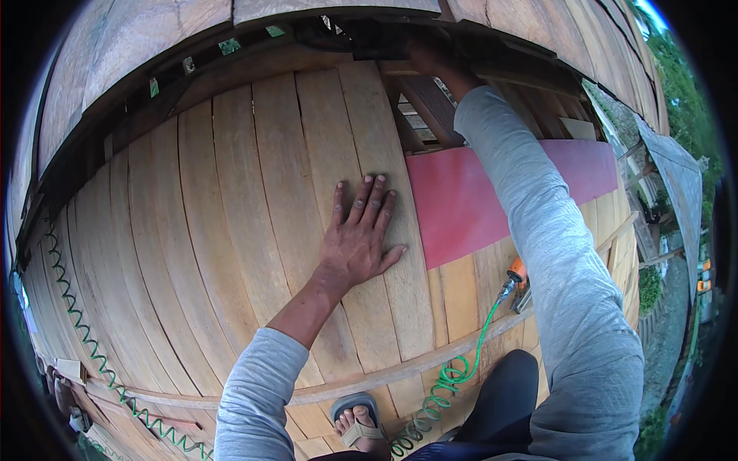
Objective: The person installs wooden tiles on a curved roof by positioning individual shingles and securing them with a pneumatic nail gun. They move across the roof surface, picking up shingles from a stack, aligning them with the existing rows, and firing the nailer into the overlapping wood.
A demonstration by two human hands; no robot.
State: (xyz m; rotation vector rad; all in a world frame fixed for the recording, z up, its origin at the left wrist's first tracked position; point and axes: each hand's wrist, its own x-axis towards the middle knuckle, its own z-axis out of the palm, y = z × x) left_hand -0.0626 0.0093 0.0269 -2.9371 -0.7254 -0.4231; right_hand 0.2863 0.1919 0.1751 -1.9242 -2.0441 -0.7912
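Note:
My left hand (358,238) lies flat with its fingers apart on a pale wooden plank (388,315), beside a red sheet (453,215) laid over the boards. My right hand (432,58) reaches into the dark gap beneath the overhanging boards (507,19); its fingers are in shadow, and I cannot make out what they touch. An orange-and-metal air tool (516,276) rests near my right sleeve, joined to a coiled green hose (453,374). An opening with dark slanting timber (430,107) shows above the red sheet.
A ledge strip (323,390) crosses the boards near my sandalled foot (361,426). Another green coiled hose (92,346) runs down the left. At the right are a drop with greenery (673,115) and a grey sheet (669,177) on timber framing.

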